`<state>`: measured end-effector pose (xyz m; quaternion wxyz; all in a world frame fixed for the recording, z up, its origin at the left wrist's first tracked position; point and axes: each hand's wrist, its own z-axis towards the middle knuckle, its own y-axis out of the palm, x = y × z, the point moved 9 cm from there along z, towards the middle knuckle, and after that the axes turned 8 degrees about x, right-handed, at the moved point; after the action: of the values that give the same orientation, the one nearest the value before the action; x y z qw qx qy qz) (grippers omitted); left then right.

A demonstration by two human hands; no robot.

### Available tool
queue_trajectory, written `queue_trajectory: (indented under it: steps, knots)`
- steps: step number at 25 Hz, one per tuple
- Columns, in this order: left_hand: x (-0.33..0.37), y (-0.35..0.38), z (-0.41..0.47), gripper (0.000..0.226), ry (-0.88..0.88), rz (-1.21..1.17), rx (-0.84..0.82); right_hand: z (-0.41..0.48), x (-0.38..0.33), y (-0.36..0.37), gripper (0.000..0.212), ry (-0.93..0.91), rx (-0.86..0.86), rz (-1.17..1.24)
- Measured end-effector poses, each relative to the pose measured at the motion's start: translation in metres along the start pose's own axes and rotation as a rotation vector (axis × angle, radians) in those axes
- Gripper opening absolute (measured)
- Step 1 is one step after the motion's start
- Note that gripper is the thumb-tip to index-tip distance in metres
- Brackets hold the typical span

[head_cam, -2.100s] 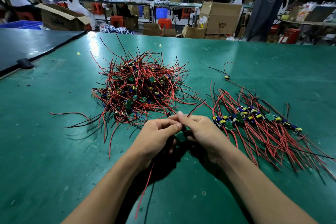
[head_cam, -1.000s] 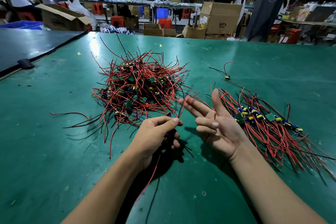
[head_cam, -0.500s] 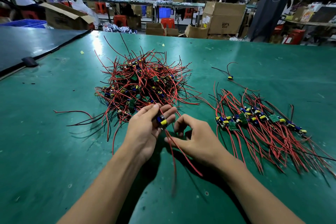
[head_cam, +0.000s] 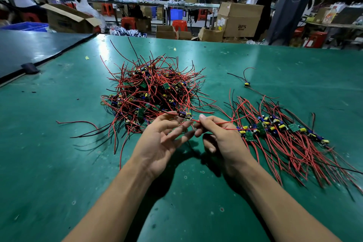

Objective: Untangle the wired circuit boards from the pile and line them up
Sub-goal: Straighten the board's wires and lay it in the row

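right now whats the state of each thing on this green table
tangled pile of red-wired circuit boards: heaped, unsorted
row of green circuit boards: lined up, wires trailing nearward
small wired circuit board: lifted, pinched by left hand
thin red wire: pinched by right hand
lone stray board: lying apart

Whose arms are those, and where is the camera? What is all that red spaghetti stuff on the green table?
The camera sits on a person's head, so you see their own two arms. The left hand pinches a little circuit board; the right hand pinches its red wire. The spaghetti is a tangled pile of such wired boards on the green table. On the right lies a tidy row already sorted out.
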<state>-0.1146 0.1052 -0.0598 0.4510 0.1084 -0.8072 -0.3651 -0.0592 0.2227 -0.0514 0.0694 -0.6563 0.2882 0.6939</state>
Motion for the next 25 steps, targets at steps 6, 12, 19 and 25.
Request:
queue_trajectory:
  steps: [6, 12, 19, 25]
  knots:
    - [-0.024, 0.001, -0.006, 0.028, -0.184, 0.193, -0.047, -0.007, 0.002, 0.008, 0.018, 0.121, -0.200, -0.003]
    - [-0.027, 0.009, -0.014, 0.027, -0.234, 0.298, -0.201, -0.003, 0.007, 0.003, 0.025, 0.172, -0.206, -0.048]
    - [-0.023, -0.001, 0.002, 0.014, 0.038, 0.469, -0.070, 0.001, 0.027, -0.010, 0.028, 0.257, -0.146, -0.113]
    - [-0.020, -0.002, 0.002, 0.005, 0.174, 0.678, -0.068, 0.010, 0.014, -0.021, 0.013, 0.035, -0.026, -0.405]
